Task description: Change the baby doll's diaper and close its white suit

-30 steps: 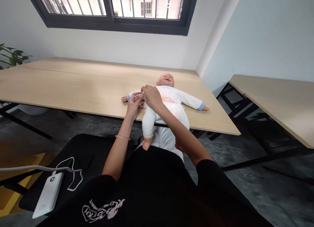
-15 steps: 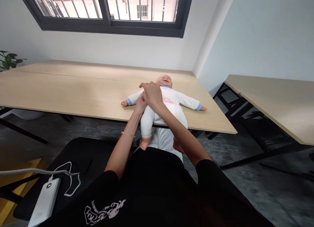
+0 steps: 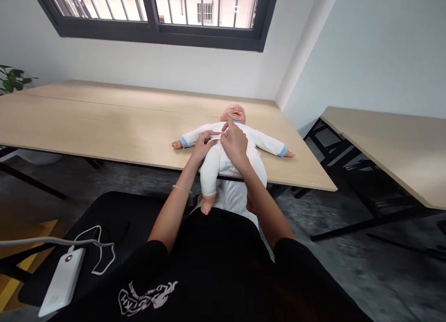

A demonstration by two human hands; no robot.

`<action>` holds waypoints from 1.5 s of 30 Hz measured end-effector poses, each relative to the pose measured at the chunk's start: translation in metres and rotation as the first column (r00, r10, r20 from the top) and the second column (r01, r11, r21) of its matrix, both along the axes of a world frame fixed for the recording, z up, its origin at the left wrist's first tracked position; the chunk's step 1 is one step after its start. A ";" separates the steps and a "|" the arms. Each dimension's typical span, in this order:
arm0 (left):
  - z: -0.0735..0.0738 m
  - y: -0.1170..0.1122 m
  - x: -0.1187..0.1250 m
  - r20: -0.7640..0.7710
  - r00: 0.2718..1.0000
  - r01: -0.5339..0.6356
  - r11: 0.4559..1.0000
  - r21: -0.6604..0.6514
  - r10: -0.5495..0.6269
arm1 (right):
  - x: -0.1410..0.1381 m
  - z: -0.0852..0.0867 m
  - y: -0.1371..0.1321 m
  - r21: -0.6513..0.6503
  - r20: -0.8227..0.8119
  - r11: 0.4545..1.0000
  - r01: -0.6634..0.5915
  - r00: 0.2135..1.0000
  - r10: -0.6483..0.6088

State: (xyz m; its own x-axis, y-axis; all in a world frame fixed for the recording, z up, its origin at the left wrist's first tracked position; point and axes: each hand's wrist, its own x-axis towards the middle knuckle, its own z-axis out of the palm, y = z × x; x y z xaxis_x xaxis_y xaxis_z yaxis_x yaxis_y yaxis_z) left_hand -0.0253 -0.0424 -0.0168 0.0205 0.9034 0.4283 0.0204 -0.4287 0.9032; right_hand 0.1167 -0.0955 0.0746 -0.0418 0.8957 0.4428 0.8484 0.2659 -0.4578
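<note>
A baby doll (image 3: pixel 234 114) lies on its back at the table's edge, arms spread, legs hanging over the front. It wears a white outfit (image 3: pixel 210 171) with blue cuffs and collar. At the left side of its belly, my left hand (image 3: pixel 205 147) pinches the outfit's fabric between thumb and fingers. Over the middle of the belly, my right hand (image 3: pixel 235 143) has its fingers bent and closed on the fabric close to the left fingertips. My right hand and forearm hide part of the torso and the doll's other leg.
The doll rests on a light wooden table (image 3: pixel 114 122). To the right, past a gap, stands a second table (image 3: pixel 393 141). A black chair (image 3: pixel 128 210) at my left bears a white power bank (image 3: pixel 64 280) with a cable (image 3: pixel 52 241). Behind is a barred window (image 3: pixel 205 29).
My right hand has moved right, off my left hand and onto the middle of the doll's belly. My left fingers have come into view at the outfit. The doll lies almost unchanged.
</note>
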 end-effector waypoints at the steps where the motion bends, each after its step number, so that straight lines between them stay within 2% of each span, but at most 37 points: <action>1: 0.001 -0.002 0.000 0.016 1.000 0.023 1.000 -0.005 -0.022 | 0.002 -0.004 0.002 0.004 -0.038 1.000 0.006 0.999 -0.006; 3: 0.004 -0.006 -0.001 0.051 0.997 0.061 0.998 -0.028 -0.060 | 0.005 -0.011 0.007 0.006 -0.100 1.000 0.020 0.995 -0.019; 6: 0.007 -0.013 -0.001 0.060 0.997 0.060 0.995 -0.075 -0.055 | 0.006 -0.017 0.014 -0.003 -0.148 0.999 0.036 0.988 -0.036; 12: 0.012 -0.017 -0.001 0.041 0.999 0.027 0.996 -0.087 -0.024 | 0.006 -0.019 0.014 -0.024 -0.160 0.999 0.031 0.986 -0.035; 16: 0.013 -0.015 -0.001 -0.037 0.999 0.017 0.999 -0.049 -0.019 | 0.007 -0.018 0.012 -0.016 -0.196 1.000 0.024 0.980 -0.027; 21: 0.017 -0.015 0.000 -0.188 0.981 -0.041 0.998 0.043 0.048 | 0.009 -0.020 0.015 0.005 -0.218 1.000 0.022 0.976 -0.020; 23: 0.019 -0.019 0.001 -0.202 0.979 0.002 0.997 0.083 0.015 | 0.011 -0.022 0.017 0.008 -0.216 0.999 0.039 0.976 -0.036; 27: 0.023 -0.029 0.003 -0.210 0.969 0.161 0.978 0.129 -0.132 | 0.012 -0.024 0.019 0.036 -0.231 0.998 0.059 0.972 -0.049; 33: 0.022 -0.030 0.005 -0.179 0.969 0.197 0.972 0.127 -0.173 | 0.009 -0.026 0.017 0.091 -0.294 0.994 0.059 0.955 -0.030; 37: 0.020 -0.028 0.004 -0.162 0.971 0.198 0.973 0.116 -0.178 | 0.012 -0.026 0.019 0.078 -0.369 0.996 0.048 0.929 -0.016; 41: 0.032 -0.032 0.004 -0.194 0.965 0.188 0.981 0.047 -0.175 | 0.030 -0.023 0.013 0.155 -0.468 0.988 -0.017 0.879 0.089; 43: 0.044 -0.035 0.006 -0.302 0.937 0.194 0.981 0.024 -0.178 | 0.046 -0.022 0.007 0.215 -0.482 0.977 -0.012 0.868 0.116; 45: 0.053 -0.039 0.011 -0.414 0.892 0.209 0.978 0.018 -0.183 | 0.064 -0.025 0.004 0.223 -0.482 0.974 0.021 0.871 0.092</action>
